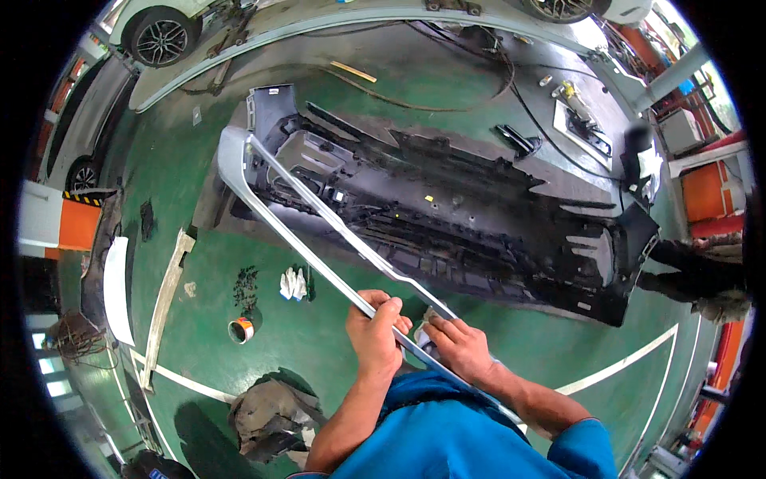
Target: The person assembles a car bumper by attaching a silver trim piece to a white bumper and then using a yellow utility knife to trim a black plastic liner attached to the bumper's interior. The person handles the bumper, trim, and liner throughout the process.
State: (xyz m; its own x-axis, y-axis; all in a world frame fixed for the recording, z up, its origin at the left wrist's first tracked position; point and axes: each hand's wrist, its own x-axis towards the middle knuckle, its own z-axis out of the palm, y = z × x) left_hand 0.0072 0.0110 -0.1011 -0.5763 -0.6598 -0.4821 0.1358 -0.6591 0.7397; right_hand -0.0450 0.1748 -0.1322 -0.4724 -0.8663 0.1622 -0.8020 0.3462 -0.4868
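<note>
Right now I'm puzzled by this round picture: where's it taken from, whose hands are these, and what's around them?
No robot here: a person is working bare-handed. The picture comes from a wide camera worn on that person's head, looking down, so straight edges bend near the rim. The left hand grips a long silver strip; the right hand is at it too, with something pale, perhaps a cloth, under its fingers. Below are the green floor, what looks like a black bumper, white gloves and a can.
</note>
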